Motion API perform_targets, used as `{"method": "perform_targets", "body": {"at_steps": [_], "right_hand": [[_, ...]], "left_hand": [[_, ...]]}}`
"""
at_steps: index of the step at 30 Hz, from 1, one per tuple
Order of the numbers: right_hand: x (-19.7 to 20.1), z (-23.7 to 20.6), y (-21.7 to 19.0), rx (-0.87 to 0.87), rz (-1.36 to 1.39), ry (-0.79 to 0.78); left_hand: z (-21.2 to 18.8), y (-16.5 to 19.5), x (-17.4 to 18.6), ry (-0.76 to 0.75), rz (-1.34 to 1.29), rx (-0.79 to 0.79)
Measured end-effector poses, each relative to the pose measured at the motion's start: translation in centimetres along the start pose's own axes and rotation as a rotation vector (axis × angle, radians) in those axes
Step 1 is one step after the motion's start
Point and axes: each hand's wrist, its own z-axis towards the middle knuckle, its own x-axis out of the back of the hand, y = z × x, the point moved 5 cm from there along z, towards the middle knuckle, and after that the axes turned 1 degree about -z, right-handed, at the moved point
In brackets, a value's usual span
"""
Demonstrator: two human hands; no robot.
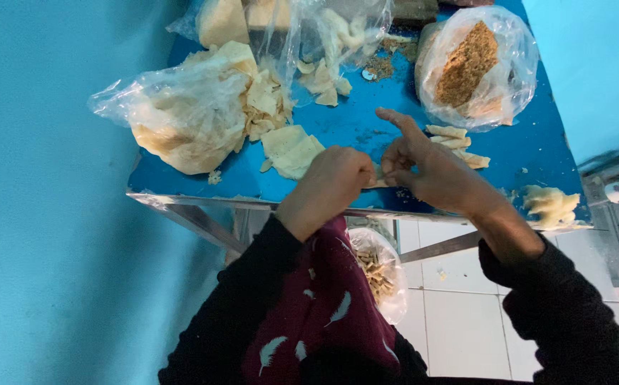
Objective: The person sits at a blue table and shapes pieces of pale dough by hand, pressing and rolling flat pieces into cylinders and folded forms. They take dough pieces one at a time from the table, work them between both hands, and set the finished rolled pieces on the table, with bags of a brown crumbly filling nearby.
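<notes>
Left hand (334, 178) fisted; right hand (420, 160) pinching wrapper (377, 182), forefinger raised

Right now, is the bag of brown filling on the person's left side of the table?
No, the bag of brown filling sits at the table's far right, beyond the right hand.

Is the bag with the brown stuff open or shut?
Open. The bag gapes at its top, with the brown filling showing and no knot.
</notes>
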Motion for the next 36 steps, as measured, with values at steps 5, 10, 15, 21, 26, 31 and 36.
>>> {"method": "perform_targets", "body": {"at_steps": [5, 10, 15, 21, 26, 31, 36], "right_hand": [[-1.4, -1.7, -0.4, 0.114, -0.228, 0.165], [-2.5, -3.8, -1.7, 0.255, -0.401, 0.315], [-2.2, -2.7, -2.0, 0.245, -0.404, 0.274], [-2.0, -3.3, -0.4, 0.076, -0.224, 0.14], [-3.1, -5.3, -1.2, 0.257, -0.491, 0.302], [-4.9, -7.1, -3.1, 0.326, -0.747, 0.422], [-4.6, -4.7, -3.1, 0.263, -0.738, 0.285]], "left_hand": [[-1.5, 1.1, 0.4, 0.242, 0.217, -0.094], [-4.4, 3.7, -1.1, 0.297, 0.632, -0.276], [-3.9, 4.1, -0.9, 0.262, 0.793, -0.303], [-4.9, 5.3, -0.6, 0.158, 0.737, -0.296], [-6.3, 6.6, -0.6, 0.15, 0.913, -0.267], [-6.2, 7.2, -1.0, 0.137, 0.977, -0.155], [-3.2, 5.7, -0.1, 0.277, 0.984, -0.035]]}}
